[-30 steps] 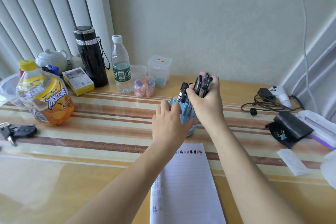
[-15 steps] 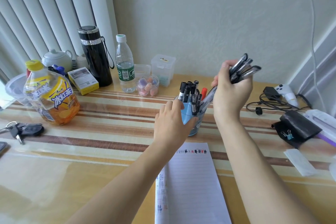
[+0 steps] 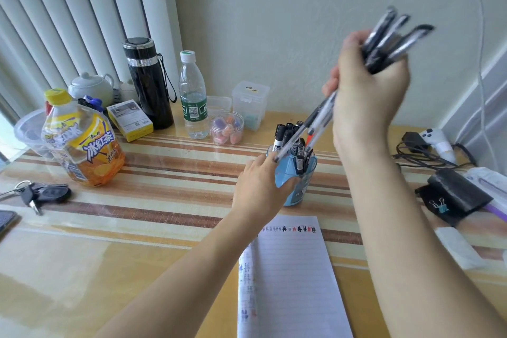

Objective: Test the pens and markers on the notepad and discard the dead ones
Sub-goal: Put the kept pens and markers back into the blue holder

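The right hand (image 3: 367, 90) holds a bunch of pens (image 3: 384, 44) tight, up above the blue cup (image 3: 297, 186) the left hand (image 3: 260, 186) grips.

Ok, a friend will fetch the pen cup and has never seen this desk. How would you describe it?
On the striped table, look just beyond the top edge of the lined notepad. The left hand grips the pen cup there: the only light blue container, bristling with dark markers.

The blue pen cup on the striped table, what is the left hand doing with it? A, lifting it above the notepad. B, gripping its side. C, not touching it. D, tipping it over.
B: the left hand wraps the side of the blue pen cup, which stands upright on the striped table.
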